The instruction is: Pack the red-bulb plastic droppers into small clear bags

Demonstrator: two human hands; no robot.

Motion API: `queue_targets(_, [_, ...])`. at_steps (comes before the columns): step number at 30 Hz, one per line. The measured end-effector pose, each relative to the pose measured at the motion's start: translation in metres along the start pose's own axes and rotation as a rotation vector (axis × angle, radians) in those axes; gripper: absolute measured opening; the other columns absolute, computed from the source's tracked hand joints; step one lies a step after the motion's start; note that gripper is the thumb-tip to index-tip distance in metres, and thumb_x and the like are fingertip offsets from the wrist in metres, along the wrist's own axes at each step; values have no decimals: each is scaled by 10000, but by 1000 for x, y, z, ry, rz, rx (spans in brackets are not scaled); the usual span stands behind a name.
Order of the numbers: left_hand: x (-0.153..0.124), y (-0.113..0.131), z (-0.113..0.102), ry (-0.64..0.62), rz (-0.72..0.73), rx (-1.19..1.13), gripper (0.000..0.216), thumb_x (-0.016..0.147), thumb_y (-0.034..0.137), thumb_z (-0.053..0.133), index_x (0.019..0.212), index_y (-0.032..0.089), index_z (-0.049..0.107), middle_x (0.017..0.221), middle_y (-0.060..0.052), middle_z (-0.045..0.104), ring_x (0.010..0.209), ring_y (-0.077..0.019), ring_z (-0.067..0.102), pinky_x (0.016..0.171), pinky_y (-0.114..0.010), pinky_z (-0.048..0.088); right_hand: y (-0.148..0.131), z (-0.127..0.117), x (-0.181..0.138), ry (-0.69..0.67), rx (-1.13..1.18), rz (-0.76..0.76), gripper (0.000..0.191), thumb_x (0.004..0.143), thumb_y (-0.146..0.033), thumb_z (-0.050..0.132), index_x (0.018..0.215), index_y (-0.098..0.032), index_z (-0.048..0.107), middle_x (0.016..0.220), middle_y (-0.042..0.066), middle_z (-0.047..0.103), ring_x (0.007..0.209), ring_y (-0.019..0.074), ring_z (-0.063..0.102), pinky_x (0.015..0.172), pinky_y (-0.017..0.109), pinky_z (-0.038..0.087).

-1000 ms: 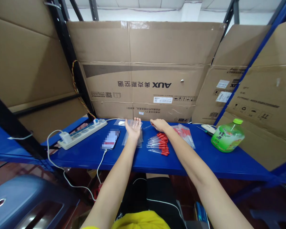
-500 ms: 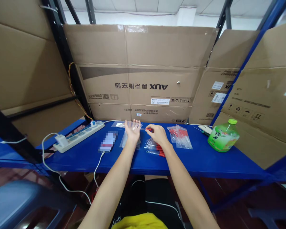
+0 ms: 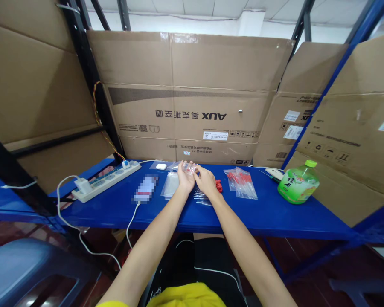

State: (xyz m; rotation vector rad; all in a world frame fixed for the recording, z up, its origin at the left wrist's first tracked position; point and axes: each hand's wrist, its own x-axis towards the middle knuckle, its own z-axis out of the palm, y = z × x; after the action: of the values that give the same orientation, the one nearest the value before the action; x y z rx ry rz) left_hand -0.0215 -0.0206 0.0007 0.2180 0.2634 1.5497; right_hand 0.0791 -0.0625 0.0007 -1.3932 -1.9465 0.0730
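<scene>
My left hand (image 3: 186, 182), palm up, holds a small clear plastic bag (image 3: 189, 168) with some red showing in it. Against the bag's right edge, the fingers of my right hand (image 3: 207, 181) are pinched together; whatever they grip is hidden. Under and beside my right hand lies a pile of thin tools with red handles (image 3: 219, 186) and slim clear or metallic shafts. Flat clear bags (image 3: 170, 186) are stacked left of my left wrist. To the right lie clear bags filled with red-handled tools (image 3: 243, 183).
A phone (image 3: 145, 188) on a white cable and a power strip (image 3: 107, 181) lie at the left. A white case (image 3: 161, 166) sits at the back. On the right stands a green bottle (image 3: 298, 183) beside a white device (image 3: 274, 173). Cardboard (image 3: 192, 64) walls surround the blue shelf (image 3: 259, 217).
My left hand has moved right with the bag, and my right hand has come against it. The red-handled tool that was in my right fingers now appears to be largely inside the bag.
</scene>
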Motion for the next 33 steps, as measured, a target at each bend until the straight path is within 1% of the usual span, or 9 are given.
queue_targets(3, [-3,-2,1,-19,-29,19,122,947,321,557,929,200,559,847,-38,650,720,-176,657,758,-341,558,-1,0,0,76,-67,114,179,987,-321,565,1088,-265,701,1041,42,767,985,223,698,817,273,474])
queue_targets(6, [-4,-5,2,-30,-51,35,107,933,303,560,920,197,570,838,-41,648,714,-176,656,743,-329,551,-3,0,0,108,-148,145,211,1000,-361,548,1020,-272,738,1018,44,765,927,210,694,762,264,464])
queue_targets(8, [-4,-6,2,-16,-58,39,103,924,297,566,912,195,567,827,-40,647,711,-176,657,745,-325,549,-5,0,-1,112,-173,162,228,1006,-369,543,1028,-274,748,1028,51,765,910,205,691,740,258,454])
queue_targets(15, [-3,-4,1,-28,-42,29,108,910,306,564,893,202,543,802,-27,637,708,-179,657,719,-308,536,-3,-4,-3,50,-134,144,211,995,-350,566,1102,-283,734,1041,42,733,962,208,675,765,261,453])
queue_targets(22, [-4,-10,3,10,-92,98,75,895,247,554,855,185,556,808,-49,669,651,-161,637,647,-277,513,-9,-5,-2,22,-226,169,255,1038,-341,497,1135,-271,722,1090,68,726,966,214,682,766,272,453])
queue_targets(26, [-3,-9,2,31,-107,71,62,877,232,567,840,183,560,794,-49,668,678,-162,654,703,-293,552,-11,-11,-3,-50,-220,115,288,1046,-405,498,1175,-301,733,1143,66,728,996,215,687,790,275,476])
queue_targets(30, [-2,-3,0,64,-104,37,26,866,204,587,851,189,571,805,-45,662,711,-162,658,724,-309,584,7,-30,-10,-3,-95,30,321,1048,-424,492,1251,-318,717,1110,49,750,1002,200,692,840,271,494])
queue_targets(32, [-2,-1,-1,95,-101,24,23,867,186,593,870,195,572,826,-45,664,739,-165,662,750,-333,603,24,-44,-19,71,-42,104,323,1045,-422,485,1228,-300,721,1046,45,765,944,198,705,829,284,502])
queue_targets(33, [-2,0,-1,104,-101,18,31,867,181,595,878,197,571,833,-47,663,753,-168,663,762,-344,609,34,-51,-24,67,-35,164,316,1033,-425,500,1216,-288,719,951,36,768,866,198,709,798,290,506])
